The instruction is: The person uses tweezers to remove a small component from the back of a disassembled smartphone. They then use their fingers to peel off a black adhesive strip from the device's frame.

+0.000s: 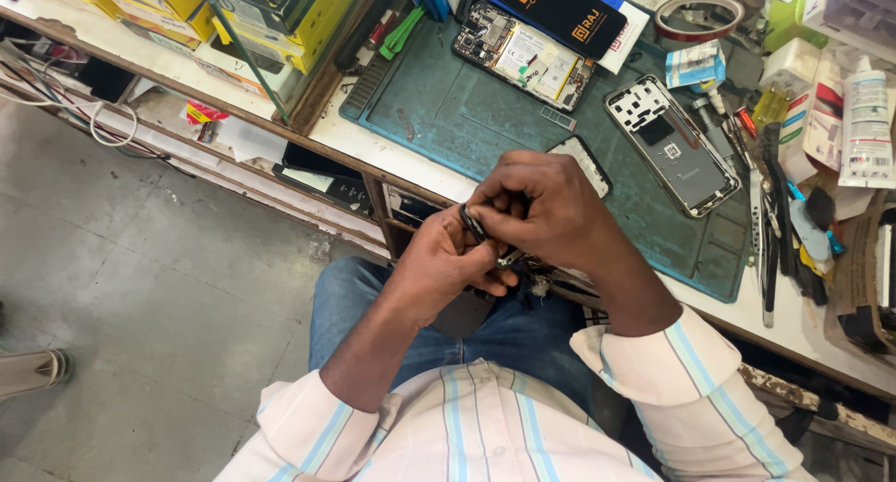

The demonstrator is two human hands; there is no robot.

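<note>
Both hands meet just below the near edge of the green repair mat [467,109], over the person's lap. The left hand [448,263] is curled shut in a grip on a small dark part [472,223], perhaps a phone component, though it is too small to tell. The right hand [546,211] closes its fingertips on the same part from above. On the mat lie an opened phone [525,55] at its far edge and a phone frame [672,146] toward its right side.
</note>
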